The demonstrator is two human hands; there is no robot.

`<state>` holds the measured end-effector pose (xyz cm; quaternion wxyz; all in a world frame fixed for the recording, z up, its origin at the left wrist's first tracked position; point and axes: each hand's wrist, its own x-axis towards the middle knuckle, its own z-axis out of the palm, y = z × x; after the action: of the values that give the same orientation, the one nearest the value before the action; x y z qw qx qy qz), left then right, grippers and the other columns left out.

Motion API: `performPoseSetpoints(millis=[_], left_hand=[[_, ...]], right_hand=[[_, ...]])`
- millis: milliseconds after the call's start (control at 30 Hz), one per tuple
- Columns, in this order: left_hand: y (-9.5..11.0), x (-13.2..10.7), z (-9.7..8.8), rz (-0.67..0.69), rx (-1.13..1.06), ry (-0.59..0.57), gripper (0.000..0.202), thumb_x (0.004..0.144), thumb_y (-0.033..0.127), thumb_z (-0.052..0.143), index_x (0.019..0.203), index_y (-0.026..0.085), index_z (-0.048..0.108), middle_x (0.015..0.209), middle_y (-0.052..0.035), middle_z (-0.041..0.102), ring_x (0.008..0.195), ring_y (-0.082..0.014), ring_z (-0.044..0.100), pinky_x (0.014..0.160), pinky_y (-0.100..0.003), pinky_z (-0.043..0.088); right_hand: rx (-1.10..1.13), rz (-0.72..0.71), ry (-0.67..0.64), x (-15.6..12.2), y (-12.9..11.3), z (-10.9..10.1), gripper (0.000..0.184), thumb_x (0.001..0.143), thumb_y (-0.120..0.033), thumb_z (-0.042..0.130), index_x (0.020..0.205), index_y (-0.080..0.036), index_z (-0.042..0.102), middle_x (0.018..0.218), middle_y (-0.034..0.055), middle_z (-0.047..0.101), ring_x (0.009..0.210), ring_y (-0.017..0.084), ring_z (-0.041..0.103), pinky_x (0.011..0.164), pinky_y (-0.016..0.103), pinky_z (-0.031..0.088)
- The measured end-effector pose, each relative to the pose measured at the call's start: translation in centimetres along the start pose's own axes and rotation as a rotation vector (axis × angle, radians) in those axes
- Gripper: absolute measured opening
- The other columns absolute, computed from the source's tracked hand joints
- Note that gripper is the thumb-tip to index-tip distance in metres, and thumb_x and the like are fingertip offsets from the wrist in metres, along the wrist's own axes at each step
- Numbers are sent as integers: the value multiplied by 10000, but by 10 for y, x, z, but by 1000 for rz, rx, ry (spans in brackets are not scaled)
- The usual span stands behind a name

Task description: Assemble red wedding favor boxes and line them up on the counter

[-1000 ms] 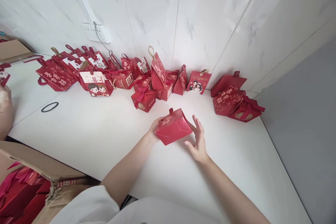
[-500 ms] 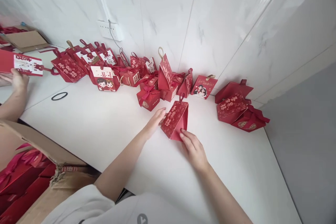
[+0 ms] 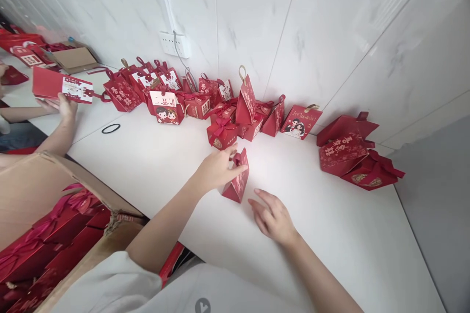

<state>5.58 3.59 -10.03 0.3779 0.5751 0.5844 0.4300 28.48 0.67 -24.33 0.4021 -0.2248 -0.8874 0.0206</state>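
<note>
A small red gift box (image 3: 237, 181) with gold print stands upright on the white counter (image 3: 154, 166). My left hand (image 3: 216, 168) pinches it at the top by its ribbon handle. Just to the box's lower right, my right hand (image 3: 272, 215) hovers over the counter with fingers spread and nothing in it.
Several red gift boxes line the tiled wall, from a cartoon-couple box (image 3: 166, 107) to a pile at the right (image 3: 348, 154). A cardboard carton (image 3: 55, 215) of flat red boxes sits at lower left. Another person's hand (image 3: 64, 107) holds a flat red box (image 3: 60, 88). A black hair tie (image 3: 110, 128) lies nearby.
The box went from being held open between both hands to standing upright. My right hand let go and drew back; my left moved to its top. The view shifted left.
</note>
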Motion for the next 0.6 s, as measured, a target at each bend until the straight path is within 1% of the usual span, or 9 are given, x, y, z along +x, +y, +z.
performPoseSetpoints(millis=[100,133,200,300,367,433,500,533,600], left_hand=[[0,17,-2,-9,140,-83,121,600,183,791,671,215,699,605,-39,606,970,-349,621,949,-400,450],[-1,24,-2,-2,207,-94,142,584,161,791,573,211,659,542,-35,557,941,-353,624,933,-407,455],[-2,34,-4,11,309,-98,226,543,126,805,481,200,601,493,-29,500,938,-364,624,918,-417,460],[16,37,-20,44,306,-103,235,507,96,817,478,163,593,568,-32,564,1010,-359,621,919,-407,471],[46,27,-47,62,270,-98,179,598,130,761,509,117,606,653,-22,624,1033,-321,634,904,-380,483],[85,10,-83,42,333,-67,218,746,171,600,578,34,627,759,-8,648,1043,-289,641,877,-356,477],[125,-13,-122,5,596,-56,364,810,198,417,700,-77,629,803,24,609,1086,-296,597,837,-347,438],[140,-26,-141,17,703,-24,445,822,204,316,810,-132,608,820,48,572,1111,-311,554,800,-352,414],[158,-52,-179,-64,854,141,518,802,209,231,954,-145,578,802,97,521,1132,-315,495,754,-333,381]], right_hand=[[23,136,34,-7,7,-3,491,863,-120,553,1326,-262,471,1373,140,467,1163,287,565,825,454,583],[36,173,38,-8,8,-4,491,862,-118,554,1324,-261,470,1371,142,455,1162,288,562,834,459,581],[76,227,36,-9,8,-6,474,865,-112,545,1311,-255,475,1363,143,440,1165,286,559,864,467,572],[112,279,42,-8,5,-9,414,877,-117,530,1269,-245,500,1353,138,436,1162,280,569,903,472,557],[98,297,78,-9,5,-10,364,881,-135,537,1229,-241,526,1347,136,439,1139,279,585,912,480,550],[74,311,114,-10,5,-10,317,882,-162,549,1191,-234,553,1336,137,445,1117,281,597,917,496,541],[61,333,135,-12,6,-10,280,882,-186,556,1159,-222,574,1325,142,451,1112,288,596,924,514,529],[63,349,140,-13,6,-9,267,881,-195,561,1146,-216,581,1325,144,451,1110,289,595,924,518,525],[75,381,147,-15,7,-10,254,874,-205,574,1127,-205,589,1328,148,454,1096,288,600,919,520,524]])
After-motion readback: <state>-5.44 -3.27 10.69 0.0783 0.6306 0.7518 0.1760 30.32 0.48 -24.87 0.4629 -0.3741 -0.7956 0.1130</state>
